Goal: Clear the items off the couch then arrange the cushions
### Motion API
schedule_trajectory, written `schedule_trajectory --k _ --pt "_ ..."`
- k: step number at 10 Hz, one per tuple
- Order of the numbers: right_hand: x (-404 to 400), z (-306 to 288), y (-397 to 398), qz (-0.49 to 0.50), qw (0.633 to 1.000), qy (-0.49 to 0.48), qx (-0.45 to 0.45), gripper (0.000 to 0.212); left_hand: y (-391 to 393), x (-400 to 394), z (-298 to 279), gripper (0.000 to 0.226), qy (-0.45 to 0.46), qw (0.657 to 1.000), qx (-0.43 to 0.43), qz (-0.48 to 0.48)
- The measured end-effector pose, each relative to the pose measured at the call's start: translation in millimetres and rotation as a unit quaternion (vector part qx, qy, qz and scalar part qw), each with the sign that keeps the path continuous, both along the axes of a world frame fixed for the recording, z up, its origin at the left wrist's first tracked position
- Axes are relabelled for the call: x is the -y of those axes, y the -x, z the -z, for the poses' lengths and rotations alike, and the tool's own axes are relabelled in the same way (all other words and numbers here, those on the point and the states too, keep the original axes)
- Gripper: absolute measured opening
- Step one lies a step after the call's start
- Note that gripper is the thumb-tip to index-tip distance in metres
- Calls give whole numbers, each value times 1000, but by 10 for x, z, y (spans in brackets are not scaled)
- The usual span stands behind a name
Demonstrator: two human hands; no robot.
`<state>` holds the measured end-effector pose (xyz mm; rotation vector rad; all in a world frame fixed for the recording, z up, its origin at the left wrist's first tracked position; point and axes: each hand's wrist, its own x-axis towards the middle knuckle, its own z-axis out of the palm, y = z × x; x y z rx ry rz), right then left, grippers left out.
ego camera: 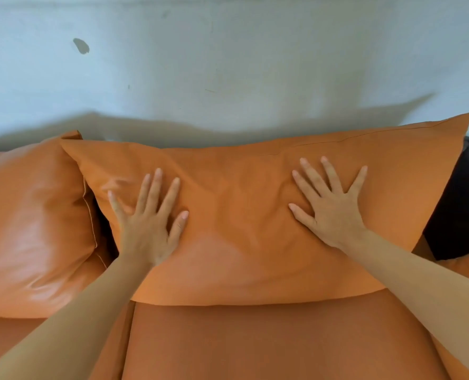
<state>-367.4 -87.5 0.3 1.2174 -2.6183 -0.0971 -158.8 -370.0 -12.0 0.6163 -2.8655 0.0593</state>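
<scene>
Here we press our left hand [148, 229] and right hand [330, 212], fingers [308, 182] spread flat, on the orange back cushion [241, 242] leaning upright against the wall [227, 64], probably to plump and seat it on the couch [255, 344].

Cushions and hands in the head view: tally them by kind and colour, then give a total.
Orange back cushions: 2, the wide cushion under both palms and the glossy cushion beside it.
Orange seat cushions: 2, the middle seat and the left seat, partly behind an arm.
Dark cushions: 1, the dark cushion at the right edge.
Hands: 2, left hand, right hand, both flat.
Total: 7.
</scene>
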Motion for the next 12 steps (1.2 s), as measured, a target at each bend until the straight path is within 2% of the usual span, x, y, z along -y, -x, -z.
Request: schedule_trajectory --k 1,2,4,6,7,9,12 --pt "31 58 -298 -144 988 53 -1 61 209 -360 -23 70 -7 996 -7 84" --pt "177 158 -405 -135 990 31 22 75 434 -486 27 78 -20 998 32 46" --pt "363 208 -168 -99 994 -29 28 78 695 -342 167 79 12 997 72 -9" --pt "432 157 -99 -80 995 -60 24 77 806 -216 111 79 -11 995 100 -6" --pt "398 154 -151 -65 995 -70 27 78 769 -238 83 77 -32 993 114 -1" --pt "260 135 -414 -60 995 -66 43 77 500 -416 45 76 -16 998 60 12" --pt "9 -340 -681 -22 985 -95 141 69 24 -570 -331 63 -7 990 142 24"
